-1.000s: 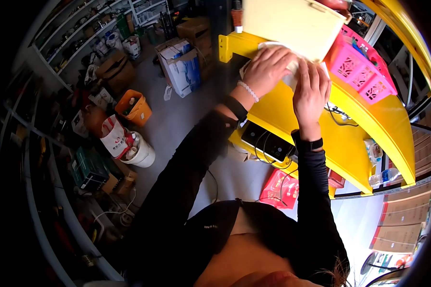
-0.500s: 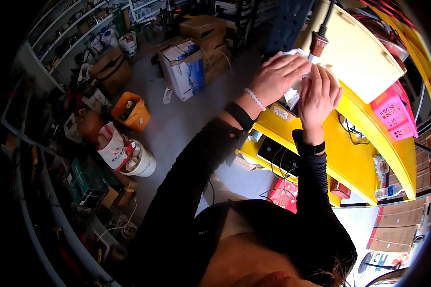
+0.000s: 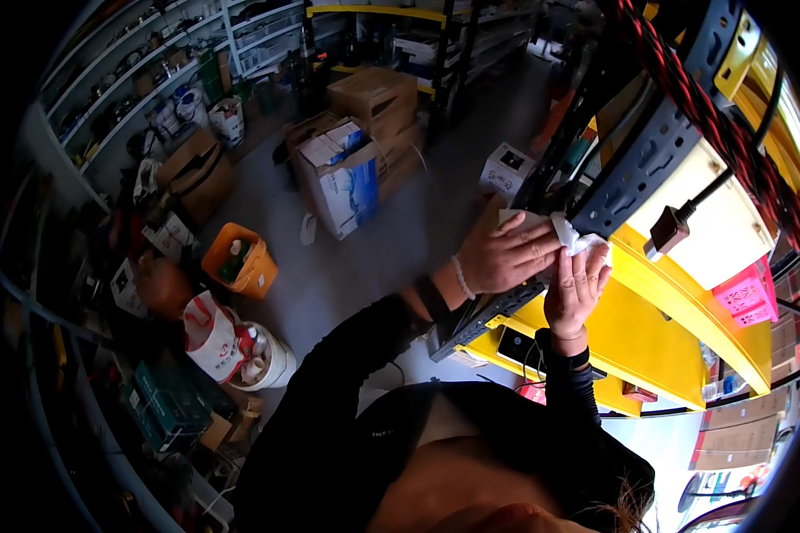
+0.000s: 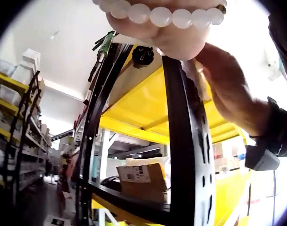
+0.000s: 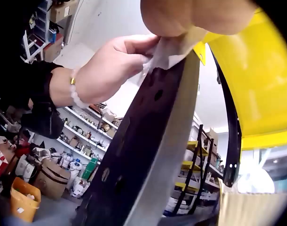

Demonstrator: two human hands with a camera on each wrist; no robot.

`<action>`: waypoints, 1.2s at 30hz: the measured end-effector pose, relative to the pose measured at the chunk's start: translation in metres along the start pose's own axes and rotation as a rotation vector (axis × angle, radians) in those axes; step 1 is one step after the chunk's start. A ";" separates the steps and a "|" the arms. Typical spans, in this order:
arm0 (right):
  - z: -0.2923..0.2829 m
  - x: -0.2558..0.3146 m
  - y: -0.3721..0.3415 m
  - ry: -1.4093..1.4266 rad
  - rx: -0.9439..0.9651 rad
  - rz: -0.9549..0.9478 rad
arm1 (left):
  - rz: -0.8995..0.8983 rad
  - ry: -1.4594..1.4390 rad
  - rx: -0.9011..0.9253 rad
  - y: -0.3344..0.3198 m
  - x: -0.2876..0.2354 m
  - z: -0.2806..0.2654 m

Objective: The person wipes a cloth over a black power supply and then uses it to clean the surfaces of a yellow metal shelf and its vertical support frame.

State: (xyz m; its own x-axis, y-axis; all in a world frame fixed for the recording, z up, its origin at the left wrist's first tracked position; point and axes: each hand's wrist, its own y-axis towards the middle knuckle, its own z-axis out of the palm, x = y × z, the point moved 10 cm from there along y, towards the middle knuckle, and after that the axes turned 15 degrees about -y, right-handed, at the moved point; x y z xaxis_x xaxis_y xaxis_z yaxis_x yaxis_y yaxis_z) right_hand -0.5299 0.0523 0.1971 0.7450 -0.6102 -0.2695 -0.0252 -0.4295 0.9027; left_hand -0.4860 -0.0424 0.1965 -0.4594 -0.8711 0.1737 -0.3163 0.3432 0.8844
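Note:
A thin, crumpled white cloth (image 3: 582, 240) lies over the edge of a dark perforated shelf upright (image 3: 636, 169). My left hand (image 3: 511, 255) is at its left side; in the right wrist view, the thumb and fingers pinch the cloth (image 5: 169, 54) beside the upright (image 5: 138, 141). My right hand (image 3: 575, 293) holds the cloth's other side, its fingers bent over the post's edge. In the left wrist view the right hand (image 4: 230, 89) shows behind the upright (image 4: 181, 141), partly hidden by the left hand's heel and white bead bracelet (image 4: 161, 17).
Yellow shelves (image 3: 644, 324) extend right of the upright, with a cream box (image 3: 720, 204) and pink basket (image 3: 747, 293). A plug (image 3: 668, 231) hangs near twisted red-black cables (image 3: 684, 80). Cartons (image 3: 347, 191), an orange bin (image 3: 240, 262) and a white bucket (image 3: 271, 360) stand on the floor.
Both hands, with the white cloth, have moved from in front of the cream box to the dark upright at the rack's corner. The head view has swung, showing more of the post and cables.

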 end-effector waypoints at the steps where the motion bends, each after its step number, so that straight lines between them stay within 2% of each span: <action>1: -0.001 0.005 0.008 -0.011 -0.012 -0.008 | -0.043 -0.039 0.004 0.002 0.003 0.004; 5: -0.010 0.013 0.048 0.020 0.126 0.068 | -0.229 -0.272 -0.024 0.020 0.011 0.005; 7: -0.019 0.016 0.069 -0.043 0.103 0.055 | -0.209 -0.286 -0.075 0.039 0.013 -0.006; 9: -0.024 0.015 0.090 -0.090 0.155 0.095 | -0.236 -0.386 -0.028 0.053 0.022 -0.007; 14: -0.038 0.014 0.133 -0.170 0.067 0.137 | -0.197 -0.519 -0.109 0.096 0.037 -0.030; 18: -0.054 -0.001 0.176 -0.183 0.007 0.208 | -0.082 -0.494 -0.194 0.139 0.042 -0.057; 19: -0.058 -0.001 0.182 -0.177 -0.021 0.202 | -0.046 -0.435 -0.226 0.146 0.040 -0.066; 21: -0.060 0.002 0.181 -0.150 -0.004 0.245 | -0.055 -0.550 -0.236 0.146 0.041 -0.065; 23: -0.052 0.005 0.162 -0.121 0.020 0.280 | -0.106 -0.626 -0.164 0.128 0.039 -0.055; 24: -0.043 0.006 0.145 -0.100 0.046 0.307 | -0.206 -0.788 -0.141 0.116 0.042 -0.050; 25: -0.033 0.008 0.126 -0.124 0.093 0.316 | -0.196 -0.632 -0.116 0.099 0.036 -0.040; 27: -0.019 0.017 0.089 -0.118 0.125 0.357 | -0.170 -0.591 -0.073 0.065 0.028 -0.020; 30: -0.013 0.029 0.076 -0.129 0.153 0.312 | -0.160 -0.557 0.028 0.045 0.023 -0.013; 33: -0.025 0.024 0.105 -0.092 0.160 0.260 | -0.117 -0.544 -0.021 0.064 0.025 -0.022; 36: -0.049 0.011 0.152 -0.135 0.052 0.178 | -0.074 -0.482 -0.080 0.111 0.031 -0.045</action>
State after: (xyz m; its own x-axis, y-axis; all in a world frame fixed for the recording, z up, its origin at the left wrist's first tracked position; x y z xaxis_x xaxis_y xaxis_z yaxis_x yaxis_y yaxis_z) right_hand -0.4926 0.0130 0.3479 0.6298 -0.7615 -0.1534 -0.1848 -0.3387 0.9226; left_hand -0.4983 -0.0475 0.3192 -0.7758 -0.6240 -0.0938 -0.3065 0.2427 0.9204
